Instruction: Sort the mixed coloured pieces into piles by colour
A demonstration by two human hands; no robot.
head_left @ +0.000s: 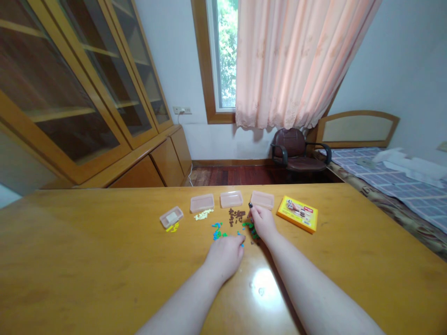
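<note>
My left hand (225, 255) rests low over the table with its fingers curled, the fingertips at a few loose blue toy bricks (242, 245). My right hand (263, 224) is closed just beyond it, beside the green toy bricks (248, 224); the thumb and fingers hide whatever they may hold. A mixed heap of blue and green bricks (217, 232) lies past my left hand. Brown bricks (233, 216) are grouped farther back, cream bricks (203, 214) to their left, and yellow bricks (172, 227) at the far left.
Behind the bricks stand several shallow clear plastic trays (231, 192); the leftmost tray (176, 212) has something white in it. A yellow box (298, 213) lies to the right on the wooden table (104, 260). An armchair (295, 151) stands beyond the far edge.
</note>
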